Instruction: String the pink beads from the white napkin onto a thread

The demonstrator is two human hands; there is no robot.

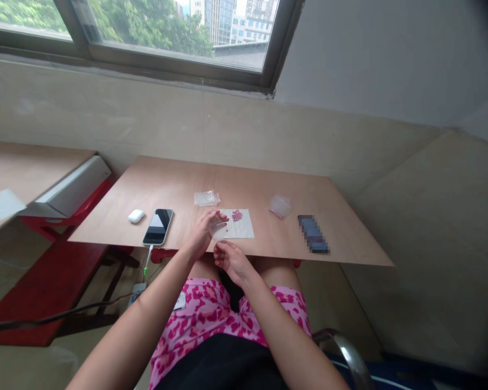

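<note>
My left hand is closed on a small clear plastic bag just over the left part of a white sheet. A small reddish bead shows at or behind the bag; which of the two I cannot tell. Close below, at the table's front edge, my right hand has its thumb and fingers pinched together; whatever they hold is too small to make out. On the sheet lies a little heap of pink beads, beyond both hands.
Flat clear bags lie behind the sheet. Right of it are a clear bag of pink pieces and a pixelated dark phone. A charging phone and white earbud case sit left on the wooden table.
</note>
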